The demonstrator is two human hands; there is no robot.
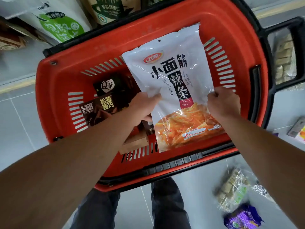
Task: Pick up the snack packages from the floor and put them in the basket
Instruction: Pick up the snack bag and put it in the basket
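Holding a white snack bag (173,90) over the red basket (54,90), both hands on it. Left hand (142,108) pinches the bag's left edge, thumb on the front, fingers behind. Right hand (222,103) grips the right edge, fingers curled round the film. Bag faces up, black Chinese lettering on top, clear window below showing orange strips. Top end points away from the person, bottom end sits above the basket's near rim. Can't tell whether the bag touches anything inside.

Already in the basket: dark chocolate pack (97,109) at the left, black pouch with a Q logo (107,86) just behind it, brown box (137,142) near the front wall, partly under the left forearm.

Basket sits on the grey tiled floor (19,126), black handle (283,55) folded out to the right.

On the floor to the person's right: clear bag of beige pieces (231,190), purple packet (242,217) just beside it at the frame's bottom, another clear bag (284,60) seen through the handle loop, more packets at the right edge, too cropped to identify.

Green-and-white bag (61,25) and brown bag with green label (109,9) stand behind the basket.
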